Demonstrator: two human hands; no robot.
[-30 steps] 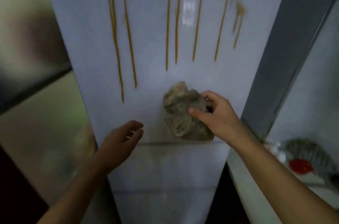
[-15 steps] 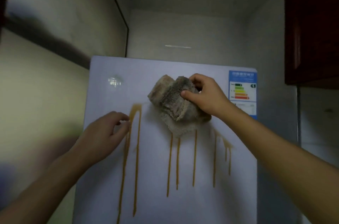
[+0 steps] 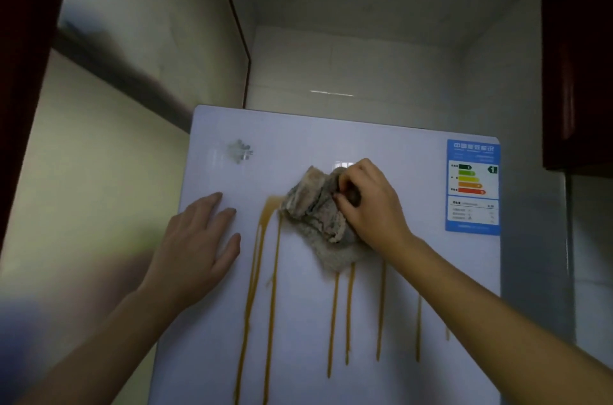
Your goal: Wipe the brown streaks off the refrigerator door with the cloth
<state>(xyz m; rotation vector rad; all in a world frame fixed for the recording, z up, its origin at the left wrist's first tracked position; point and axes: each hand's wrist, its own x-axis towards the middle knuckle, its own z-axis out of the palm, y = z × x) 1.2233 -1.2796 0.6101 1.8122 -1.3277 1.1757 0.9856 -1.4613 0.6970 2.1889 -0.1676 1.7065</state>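
The white refrigerator door (image 3: 298, 321) fills the lower middle of the view. Several brown streaks (image 3: 262, 272) run down it from near its upper part to the bottom of the frame. A crumpled grey-beige cloth (image 3: 318, 215) is pressed on the door at the top of the streaks, and my right hand (image 3: 371, 205) grips it from the right. My left hand (image 3: 195, 242) lies flat on the door, fingers spread, left of the leftmost streak and holding nothing.
A blue energy label (image 3: 472, 185) is stuck at the door's upper right. A small logo badge (image 3: 240, 151) sits at the upper left. A pale wall (image 3: 99, 189) stands close on the left, a dark red cabinet (image 3: 577, 56) hangs at upper right.
My view swung up from the door's lower half to its top. My right hand carried the cloth up to the heads of the streaks. My left hand rose and flattened on the door.
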